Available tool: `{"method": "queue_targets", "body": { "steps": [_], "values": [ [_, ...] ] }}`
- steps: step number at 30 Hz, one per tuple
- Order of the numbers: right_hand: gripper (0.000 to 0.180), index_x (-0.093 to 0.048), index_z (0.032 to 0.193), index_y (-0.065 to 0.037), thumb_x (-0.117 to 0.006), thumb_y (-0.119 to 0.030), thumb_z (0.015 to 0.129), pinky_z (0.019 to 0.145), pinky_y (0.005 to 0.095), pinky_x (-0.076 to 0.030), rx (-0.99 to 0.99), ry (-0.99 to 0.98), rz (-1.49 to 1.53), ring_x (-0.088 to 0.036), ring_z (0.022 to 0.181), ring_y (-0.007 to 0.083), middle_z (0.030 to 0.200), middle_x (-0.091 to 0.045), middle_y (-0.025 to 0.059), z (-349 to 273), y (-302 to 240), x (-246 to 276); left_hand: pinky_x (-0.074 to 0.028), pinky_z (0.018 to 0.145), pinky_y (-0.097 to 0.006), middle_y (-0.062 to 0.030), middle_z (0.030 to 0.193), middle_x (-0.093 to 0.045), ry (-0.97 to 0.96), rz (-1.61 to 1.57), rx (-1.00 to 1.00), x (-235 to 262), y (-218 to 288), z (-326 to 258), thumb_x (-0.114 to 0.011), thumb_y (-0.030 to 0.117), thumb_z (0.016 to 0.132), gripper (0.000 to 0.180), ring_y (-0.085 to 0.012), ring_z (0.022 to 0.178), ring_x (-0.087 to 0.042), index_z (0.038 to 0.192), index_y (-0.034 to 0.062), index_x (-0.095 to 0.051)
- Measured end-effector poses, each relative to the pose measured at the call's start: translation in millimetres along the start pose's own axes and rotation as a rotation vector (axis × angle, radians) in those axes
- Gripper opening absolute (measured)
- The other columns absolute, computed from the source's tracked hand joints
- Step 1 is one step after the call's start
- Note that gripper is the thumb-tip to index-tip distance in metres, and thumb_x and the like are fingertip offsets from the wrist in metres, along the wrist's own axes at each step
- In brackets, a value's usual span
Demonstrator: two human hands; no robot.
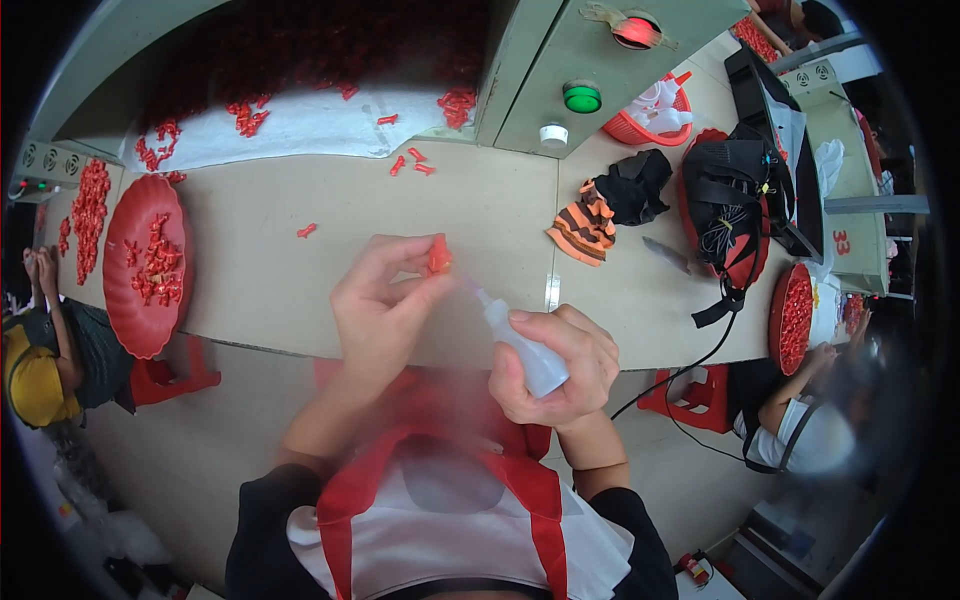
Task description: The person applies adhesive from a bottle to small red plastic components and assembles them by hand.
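Between the thumb and fingers of my left hand point(378, 300) is a small red plastic piece point(439, 254), raised above the table. My right hand point(568, 365) is wrapped round a whitish translucent squeeze bottle point(530, 352). Its thin nozzle points up and left toward the red piece, with a small gap between them. A similar loose red piece point(307, 230) lies on the table beyond my left hand, and a few more red pieces point(424, 169) lie farther back.
At left stands a red scalloped tray point(117, 300) with red pieces. Ahead, a grey-green machine point(520, 95) has red pieces on white cloth point(290, 128). To the right are striped cloth point(584, 230), a black bag point(728, 180) and a red basket point(612, 126). Co-workers sit on both sides.
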State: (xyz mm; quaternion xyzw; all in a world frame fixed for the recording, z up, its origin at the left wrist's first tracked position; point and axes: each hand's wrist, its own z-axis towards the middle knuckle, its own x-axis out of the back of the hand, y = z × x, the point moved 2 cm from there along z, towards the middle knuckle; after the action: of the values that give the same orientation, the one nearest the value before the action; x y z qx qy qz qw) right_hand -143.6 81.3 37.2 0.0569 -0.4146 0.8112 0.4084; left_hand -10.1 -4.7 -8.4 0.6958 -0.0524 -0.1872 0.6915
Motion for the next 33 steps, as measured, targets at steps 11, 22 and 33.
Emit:
{"method": "queue_targets", "body": {
  "steps": [11, 22, 33],
  "values": [
    [0.032, -0.06, 0.088, -0.007, -0.07, -0.006, 0.057, 0.041, 0.0252, -0.039, 0.001, 0.013, 0.005, -0.048, 0.044, 0.0179, 0.057, -0.051, 0.0042, 0.5, 1.7, -0.6, -0.054, 0.07, -0.026, -0.0089, 0.096, -0.054, -0.017, -0.005, -0.01, -0.5, 0.1, 0.5, -0.062, -0.012, 0.073, 0.026, -0.016, 0.088, -0.056, 0.098, -0.0061, -0.057],
    [0.028, -0.062, 0.084, -0.007, -0.069, -0.006, 0.057, 0.041, 0.025, -0.038, -0.027, 0.0, 0.018, -0.047, 0.043, 0.0176, 0.056, -0.049, 0.0043, 0.9, 3.0, 0.5, -0.054, 0.07, -0.026, -0.009, 0.096, -0.054, -0.022, 0.001, -0.01, -1.2, -2.3, 0.3, -0.062, -0.012, 0.073, 0.027, -0.0162, 0.087, -0.057, 0.099, -0.0063, -0.057],
    [0.028, -0.062, 0.083, -0.007, -0.069, -0.005, 0.056, 0.041, 0.0245, -0.039, -0.057, 0.011, 0.063, -0.048, 0.042, 0.0172, 0.056, -0.051, 0.0041, 2.1, 1.6, -1.4, -0.049, 0.072, -0.027, -0.0083, 0.092, -0.058, -0.059, -0.057, 0.051, 2.0, -2.4, 1.8, -0.064, -0.009, 0.074, 0.027, -0.0152, 0.084, -0.058, 0.101, -0.0066, -0.057]
  ]
}}
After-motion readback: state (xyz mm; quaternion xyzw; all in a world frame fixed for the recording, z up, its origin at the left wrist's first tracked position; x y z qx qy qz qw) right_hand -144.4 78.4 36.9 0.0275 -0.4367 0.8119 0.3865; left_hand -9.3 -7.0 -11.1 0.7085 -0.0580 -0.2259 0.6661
